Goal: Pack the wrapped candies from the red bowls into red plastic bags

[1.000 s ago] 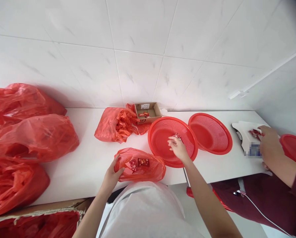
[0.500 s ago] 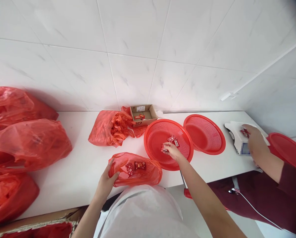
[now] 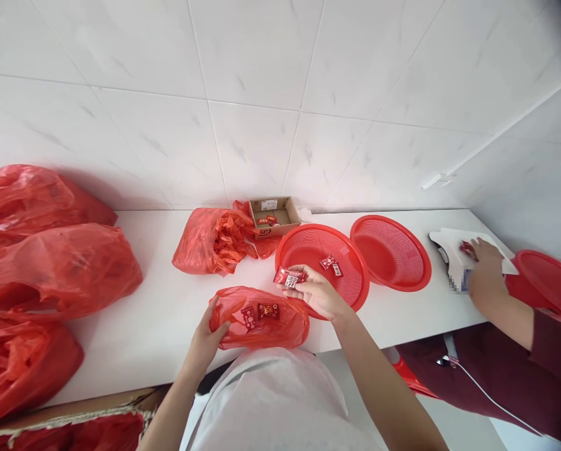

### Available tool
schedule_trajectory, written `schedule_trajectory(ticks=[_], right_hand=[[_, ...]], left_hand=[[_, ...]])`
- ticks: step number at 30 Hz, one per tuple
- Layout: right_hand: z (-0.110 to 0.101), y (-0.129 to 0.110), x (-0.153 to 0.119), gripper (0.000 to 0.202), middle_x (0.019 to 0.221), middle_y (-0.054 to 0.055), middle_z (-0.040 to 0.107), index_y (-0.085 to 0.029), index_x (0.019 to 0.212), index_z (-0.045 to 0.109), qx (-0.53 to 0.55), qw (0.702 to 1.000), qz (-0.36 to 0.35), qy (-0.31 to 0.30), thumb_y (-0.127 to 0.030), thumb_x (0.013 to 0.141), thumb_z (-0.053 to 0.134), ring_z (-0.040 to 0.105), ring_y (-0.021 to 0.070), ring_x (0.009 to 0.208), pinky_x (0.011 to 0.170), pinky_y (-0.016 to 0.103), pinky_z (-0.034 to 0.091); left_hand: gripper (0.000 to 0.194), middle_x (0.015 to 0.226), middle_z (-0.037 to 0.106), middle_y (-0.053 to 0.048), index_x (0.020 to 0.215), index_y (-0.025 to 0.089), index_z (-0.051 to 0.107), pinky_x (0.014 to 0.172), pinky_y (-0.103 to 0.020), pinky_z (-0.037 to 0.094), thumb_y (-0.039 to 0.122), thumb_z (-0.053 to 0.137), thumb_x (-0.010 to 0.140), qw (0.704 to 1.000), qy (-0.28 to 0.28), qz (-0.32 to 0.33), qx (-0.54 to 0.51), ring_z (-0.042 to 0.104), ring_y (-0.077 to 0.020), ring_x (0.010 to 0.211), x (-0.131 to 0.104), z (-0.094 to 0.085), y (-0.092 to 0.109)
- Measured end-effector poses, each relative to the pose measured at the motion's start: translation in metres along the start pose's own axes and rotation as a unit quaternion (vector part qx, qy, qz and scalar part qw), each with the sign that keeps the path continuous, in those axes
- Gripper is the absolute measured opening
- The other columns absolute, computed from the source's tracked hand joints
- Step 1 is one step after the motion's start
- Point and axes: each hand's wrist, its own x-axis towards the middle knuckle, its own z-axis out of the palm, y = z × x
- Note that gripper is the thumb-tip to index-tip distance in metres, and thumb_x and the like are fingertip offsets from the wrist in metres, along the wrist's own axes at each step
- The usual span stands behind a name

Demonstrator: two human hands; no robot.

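Observation:
My left hand grips the left rim of an opened red plastic bag, thumb inside. Two red wrapped packets lie in the bag. Above the left edge of a red mesh basket, my right hand pinches a red packet with white print. Two more small packets rest in that basket.
A second red basket stands to the right, a small cardboard box and a full red bag behind. Large red bags fill the left. At the right, another person's hand holds red packets over a white item.
My right hand has lifted a packet out of the basket and moved left toward the bag. My left hand keeps its hold on the bag. The other person's hand has shifted slightly right.

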Motion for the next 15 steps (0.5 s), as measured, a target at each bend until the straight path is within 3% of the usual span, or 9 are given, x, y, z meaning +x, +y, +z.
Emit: schedule_trajectory(ticks=[3,5,9,10,12,15], right_hand=[[0.009,0.034,0.004,0.017,0.103,0.002,0.065,-0.022,0.095,0.057,-0.078,0.997,0.008,-0.006,-0.016,0.08,0.059,0.068,0.0196,0.095,0.092,0.043,0.053],[0.019,0.063,0.006,0.017,0.105,0.002,0.065,-0.024,0.096,0.058,-0.168,0.986,-0.013,-0.004,-0.015,0.082,0.055,0.066,0.021,0.1,0.092,0.044,0.053],[0.033,0.105,0.002,0.038,0.127,0.003,0.062,-0.029,0.112,0.06,-0.366,0.922,-0.098,-0.077,-0.007,0.082,0.051,0.054,0.023,0.123,0.107,0.046,0.04],[0.032,0.107,0.001,0.04,0.127,0.003,0.062,-0.029,0.114,0.06,-0.386,0.911,-0.102,-0.103,-0.007,0.082,0.05,0.054,0.0227,0.124,0.108,0.045,0.039],[0.021,0.101,0.001,0.034,0.12,0.005,0.066,-0.027,0.112,0.061,-0.372,0.916,-0.096,-0.114,-0.011,0.087,0.045,0.06,0.0215,0.116,0.101,0.042,0.046],[-0.018,0.072,0.011,0.027,0.113,0.008,0.068,-0.023,0.111,0.058,-0.313,0.945,-0.095,-0.023,-0.019,0.093,0.038,0.069,0.0188,0.099,0.086,0.037,0.055]], left_hand=[[0.08,0.144,0.05,-0.008,0.149,0.028,0.03,0.097,-0.034,0.047,0.037,0.066,0.078,1.0,-0.005,-0.001,-0.007,0.055,-0.0252,0.122,-0.001,-0.001,-0.001],[0.081,0.146,0.048,-0.009,0.15,0.028,0.029,0.098,-0.033,0.046,0.037,0.066,0.078,1.0,-0.011,0.005,-0.009,0.053,-0.0255,0.125,-0.002,0.0,0.001],[0.079,0.149,0.044,-0.01,0.15,0.026,0.03,0.101,-0.033,0.043,0.036,0.065,0.08,1.0,-0.011,0.023,-0.005,0.047,-0.0257,0.131,-0.003,0.003,0.003],[0.079,0.149,0.043,-0.01,0.15,0.026,0.03,0.102,-0.033,0.043,0.037,0.065,0.08,1.0,-0.011,0.027,-0.004,0.046,-0.0257,0.132,-0.003,0.003,0.003],[0.08,0.15,0.043,-0.01,0.15,0.026,0.029,0.103,-0.034,0.042,0.039,0.065,0.08,1.0,-0.005,0.03,0.001,0.046,-0.026,0.132,-0.003,0.002,0.001],[0.081,0.148,0.045,-0.01,0.15,0.025,0.029,0.103,-0.034,0.042,0.043,0.066,0.079,1.0,0.001,0.023,0.012,0.048,-0.0263,0.13,-0.004,-0.001,-0.003]])
